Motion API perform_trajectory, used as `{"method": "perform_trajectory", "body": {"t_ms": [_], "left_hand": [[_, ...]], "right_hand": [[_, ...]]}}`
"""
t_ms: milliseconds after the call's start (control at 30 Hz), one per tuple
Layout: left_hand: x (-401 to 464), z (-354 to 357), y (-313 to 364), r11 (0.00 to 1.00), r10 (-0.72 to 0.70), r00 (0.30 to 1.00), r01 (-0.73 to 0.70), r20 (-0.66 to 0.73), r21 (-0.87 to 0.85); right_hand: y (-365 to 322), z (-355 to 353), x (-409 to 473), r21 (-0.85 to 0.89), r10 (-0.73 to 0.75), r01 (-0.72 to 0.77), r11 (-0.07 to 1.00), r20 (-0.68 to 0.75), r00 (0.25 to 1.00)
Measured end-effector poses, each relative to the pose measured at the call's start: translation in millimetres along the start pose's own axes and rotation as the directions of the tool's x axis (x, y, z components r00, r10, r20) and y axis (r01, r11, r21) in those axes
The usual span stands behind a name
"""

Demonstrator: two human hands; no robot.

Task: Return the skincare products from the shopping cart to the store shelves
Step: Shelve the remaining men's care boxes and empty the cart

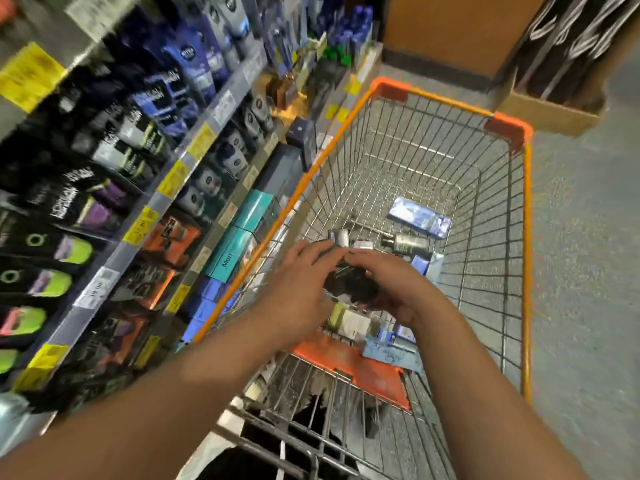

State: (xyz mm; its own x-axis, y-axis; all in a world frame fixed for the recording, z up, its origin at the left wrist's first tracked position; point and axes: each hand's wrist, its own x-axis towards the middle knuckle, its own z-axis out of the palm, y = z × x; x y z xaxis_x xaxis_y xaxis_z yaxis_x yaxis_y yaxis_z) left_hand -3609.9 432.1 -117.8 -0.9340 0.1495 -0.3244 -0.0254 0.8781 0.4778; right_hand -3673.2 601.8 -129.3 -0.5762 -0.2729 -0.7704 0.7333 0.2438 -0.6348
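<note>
both hands over cart [526, 216]: left hand [298, 289] and right hand [391, 289] cupped round dark product [349, 282] between them.

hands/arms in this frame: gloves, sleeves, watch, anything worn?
Nothing worn that shows. The left hand and right hand are bare, no gloves. Both forearms are bare up to the frame edge, with no sleeve, watch or band in view. Rings cannot be ruled out, since the fingers are blurred.

My feed is fairly dim and warm-toned, with light coming from overhead. Motion blur smears the shelves [145, 161] on my left until their labels are barely legible, and the wide lens bends straight edges toward the frame's borders.
</note>
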Motion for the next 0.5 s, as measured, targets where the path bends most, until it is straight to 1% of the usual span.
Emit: {"method": "perform_trajectory", "body": {"t_ms": [100,200,267,333,400,433,500], "left_hand": [[-19.5,-24.0,3.3,0.995,0.031,0.990,-0.044,-0.140,-0.091],[-39.8,-50.4,6.6,0.985,0.055,0.965,-0.094,-0.255,-0.145],[-58.0,-67.0,11.0,0.965,-0.017,0.948,-0.067,-0.319,-0.253],[-77.3,-80.7,14.0,0.934,-0.086,0.913,-0.065,-0.398,-0.351],[-92.8,-94.2,16.2,0.907,-0.136,0.890,-0.065,-0.436,-0.415],[-100.0,-102.1,17.5,0.887,-0.156,0.887,-0.068,-0.435,-0.457],[-113.4,-118.2,17.3,0.816,-0.222,0.885,-0.061,-0.410,-0.574]], "right_hand": [[-19.3,7.6,-32.5,0.046,0.028,-0.030,0.998,0.046,0.999],[-42.5,17.5,-66.7,0.075,0.018,-0.032,0.997,0.180,0.983],[-56.8,26.0,-87.1,0.115,-0.026,-0.010,0.993,0.305,0.952],[-67.3,36.2,-102.2,0.134,-0.093,0.044,0.990,0.386,0.918],[-76.3,49.4,-114.8,0.115,-0.146,0.107,0.988,0.418,0.897],[-81.0,57.2,-120.4,0.093,-0.167,0.140,0.986,0.424,0.890],[-89.8,73.9,-129.7,0.063,-0.205,0.197,0.978,0.415,0.886]]}}
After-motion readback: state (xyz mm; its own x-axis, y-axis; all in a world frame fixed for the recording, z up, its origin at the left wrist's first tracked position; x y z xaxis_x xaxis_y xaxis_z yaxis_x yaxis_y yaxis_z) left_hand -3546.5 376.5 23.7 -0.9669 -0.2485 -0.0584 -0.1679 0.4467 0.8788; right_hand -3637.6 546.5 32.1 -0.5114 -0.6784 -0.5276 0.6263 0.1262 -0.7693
